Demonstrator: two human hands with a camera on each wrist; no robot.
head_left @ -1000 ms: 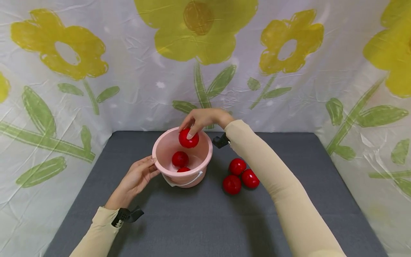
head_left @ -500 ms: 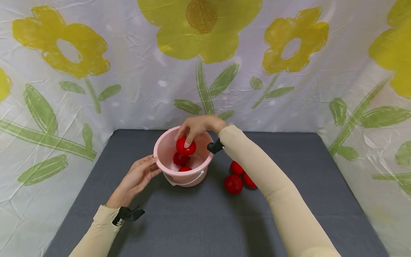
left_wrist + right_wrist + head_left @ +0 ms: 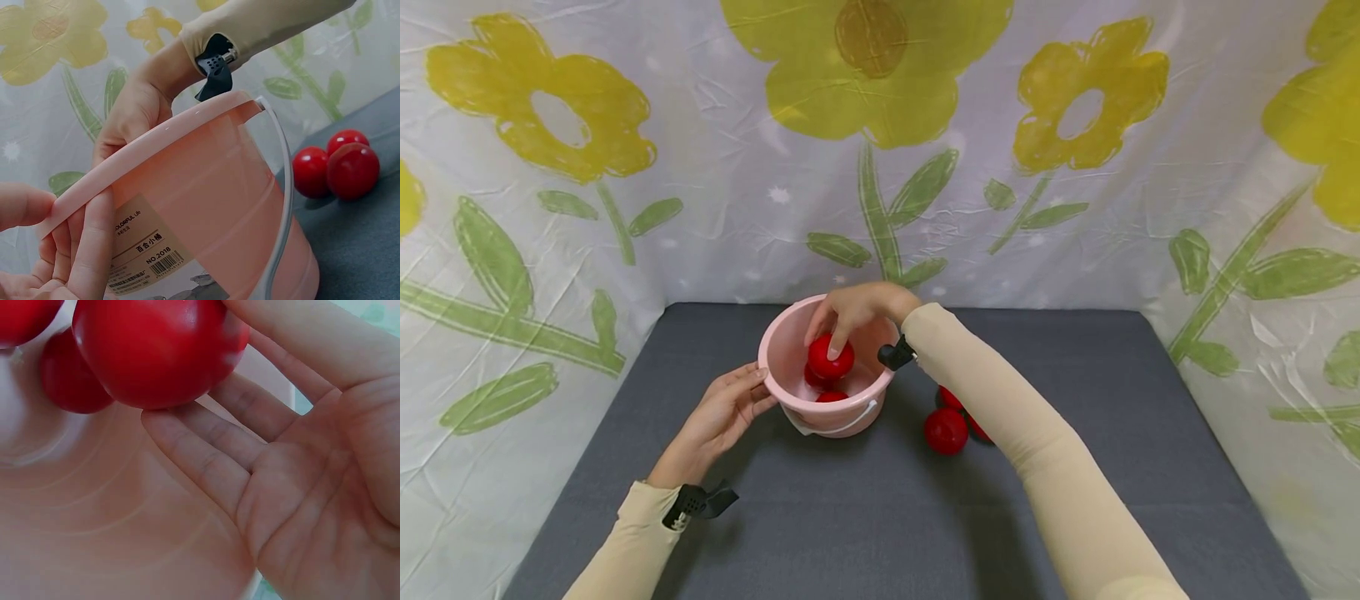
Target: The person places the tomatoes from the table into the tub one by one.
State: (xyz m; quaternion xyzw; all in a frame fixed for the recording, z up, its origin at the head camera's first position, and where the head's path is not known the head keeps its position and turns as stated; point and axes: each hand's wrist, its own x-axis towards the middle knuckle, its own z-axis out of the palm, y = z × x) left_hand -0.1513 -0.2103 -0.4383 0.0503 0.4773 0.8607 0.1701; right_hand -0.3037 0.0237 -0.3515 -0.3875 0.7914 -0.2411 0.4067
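Note:
A pink plastic bucket (image 3: 786,346) with a white handle stands upright on the grey tabletop. My left hand (image 3: 722,412) pinches its left rim, thumb over the top and fingers beneath, as the left wrist view shows. Inside the bucket, my right hand (image 3: 859,312) holds a glossy red round fruit (image 3: 831,360) between thumb and fingers. Below it lie two more red fruits, one mostly covered by the held one, the other (image 3: 831,397) near the front wall. The right wrist view shows the held fruit (image 3: 159,350) close up, above the bucket's interior.
Right of the bucket, several red fruits (image 3: 946,431) sit clustered on the grey tabletop (image 3: 850,517), partly hidden by my right forearm. Flower-printed sheets (image 3: 715,183) hang behind and at both sides. A printed label (image 3: 153,250) is on the bucket's outer wall.
My right hand has lowered the red fruit deeper into the bucket, toward the fruits inside. The right forearm has shifted left and covers more of the cluster. The left hand stays at the rim.

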